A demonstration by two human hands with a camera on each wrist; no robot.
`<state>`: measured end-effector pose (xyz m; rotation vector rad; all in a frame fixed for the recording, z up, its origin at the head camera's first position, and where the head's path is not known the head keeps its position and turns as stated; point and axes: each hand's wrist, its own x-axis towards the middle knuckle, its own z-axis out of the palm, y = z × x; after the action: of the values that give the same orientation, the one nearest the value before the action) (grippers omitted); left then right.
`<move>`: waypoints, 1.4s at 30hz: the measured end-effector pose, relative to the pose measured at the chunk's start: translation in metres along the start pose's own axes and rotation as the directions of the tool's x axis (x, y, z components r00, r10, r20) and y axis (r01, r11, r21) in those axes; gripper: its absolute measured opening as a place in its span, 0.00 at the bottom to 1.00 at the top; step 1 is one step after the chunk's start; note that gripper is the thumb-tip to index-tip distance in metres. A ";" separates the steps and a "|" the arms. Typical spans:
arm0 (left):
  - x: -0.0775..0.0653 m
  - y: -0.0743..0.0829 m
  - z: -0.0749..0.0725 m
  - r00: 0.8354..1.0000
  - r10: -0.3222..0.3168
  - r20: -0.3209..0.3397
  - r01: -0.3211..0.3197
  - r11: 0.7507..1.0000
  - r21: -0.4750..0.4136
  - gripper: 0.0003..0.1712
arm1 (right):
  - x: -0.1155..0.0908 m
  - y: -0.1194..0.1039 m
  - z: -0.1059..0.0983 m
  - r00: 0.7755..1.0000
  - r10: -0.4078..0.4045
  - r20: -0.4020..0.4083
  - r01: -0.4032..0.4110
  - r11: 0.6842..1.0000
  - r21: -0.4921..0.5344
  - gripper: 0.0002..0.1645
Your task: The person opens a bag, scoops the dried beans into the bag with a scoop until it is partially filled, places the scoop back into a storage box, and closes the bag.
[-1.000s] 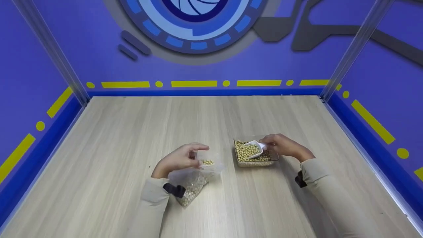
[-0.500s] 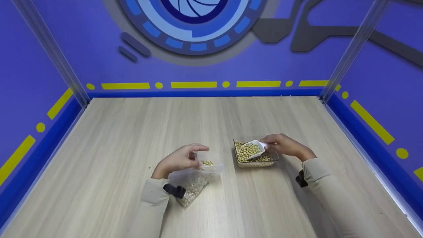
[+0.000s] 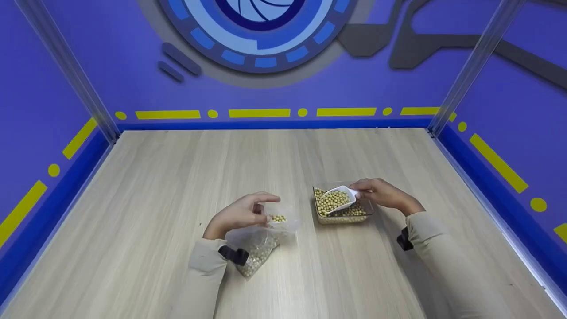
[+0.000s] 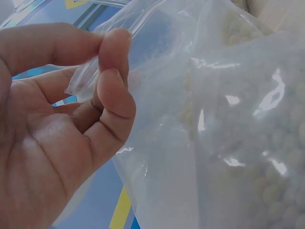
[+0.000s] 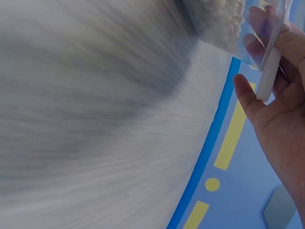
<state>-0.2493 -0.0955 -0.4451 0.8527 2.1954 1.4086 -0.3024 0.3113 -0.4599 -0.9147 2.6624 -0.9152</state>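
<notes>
The white scoop (image 3: 351,194) has shifted slightly in the beans since a second ago, its handle end a little higher; the left hand has barely moved. The fingers of the right hand (image 3: 382,193) pinch the scoop's handle, its bowl filled with round, pale yellow beans (image 3: 327,205). The left hand (image 3: 237,217) grips the clear plastic bag (image 3: 261,251) near its gaping mouth, index finger reaching out above. That scoop sits tilted inside the see-through rectangular container (image 3: 344,219); the bag rests nearby, beans showing through its creased, shiny film. I count one scoop, one container, one bag, beans past counting, all on one wood-grain tabletop (image 3: 177,177).
</notes>
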 end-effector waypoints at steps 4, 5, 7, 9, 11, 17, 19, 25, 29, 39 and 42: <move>0.000 0.001 0.000 1.000 0.001 -0.003 -0.001 1.000 0.005 0.33 | 0.000 0.001 0.000 1.000 -0.011 -0.012 0.011 1.000 0.005 0.17; 0.000 0.001 0.000 1.000 0.001 -0.004 -0.001 1.000 0.005 0.33 | 0.000 0.002 0.001 1.000 -0.014 -0.014 0.014 1.000 0.005 0.17; 0.000 0.001 0.000 1.000 -0.001 -0.004 0.001 1.000 0.005 0.33 | 0.000 0.002 0.001 1.000 -0.010 -0.017 0.011 1.000 0.011 0.18; 0.000 0.001 0.000 1.000 -0.001 -0.005 0.001 1.000 0.007 0.33 | 0.000 0.002 0.001 1.000 0.002 -0.013 -0.002 1.000 0.020 0.18; 0.000 0.001 -0.001 1.000 -0.002 -0.006 0.002 1.000 0.009 0.33 | 0.000 0.002 0.001 1.000 0.014 -0.009 -0.014 0.999 0.030 0.19; 0.000 0.000 0.000 1.000 0.002 -0.002 -0.002 1.000 0.011 0.33 | -0.002 0.003 0.001 1.000 0.025 -0.007 -0.025 0.998 0.061 0.18; 0.000 0.000 0.000 1.000 0.000 0.001 0.000 1.000 0.011 0.33 | -0.002 0.004 0.001 1.000 0.022 -0.009 -0.021 0.997 0.076 0.18; 0.000 0.001 0.000 1.000 -0.011 -0.002 0.011 1.000 0.013 0.34 | -0.003 0.008 0.002 1.000 0.015 -0.013 -0.013 0.994 0.108 0.18; 0.001 0.000 0.000 1.000 -0.009 -0.008 0.010 1.000 0.025 0.34 | -0.004 0.010 0.002 0.999 0.027 -0.017 -0.025 0.991 0.131 0.19; 0.000 0.000 0.000 1.000 0.000 -0.006 0.000 1.000 0.024 0.34 | -0.006 0.009 0.003 0.999 0.044 -0.026 -0.039 0.984 0.173 0.20; 0.000 0.000 0.000 1.000 -0.006 -0.006 0.006 1.000 0.023 0.34 | -0.005 0.008 0.002 0.999 0.047 -0.022 -0.042 0.981 0.188 0.20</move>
<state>-0.2493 -0.0956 -0.4451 0.8496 2.2209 1.3877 -0.3013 0.3182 -0.4665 -0.8018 2.5518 -1.1514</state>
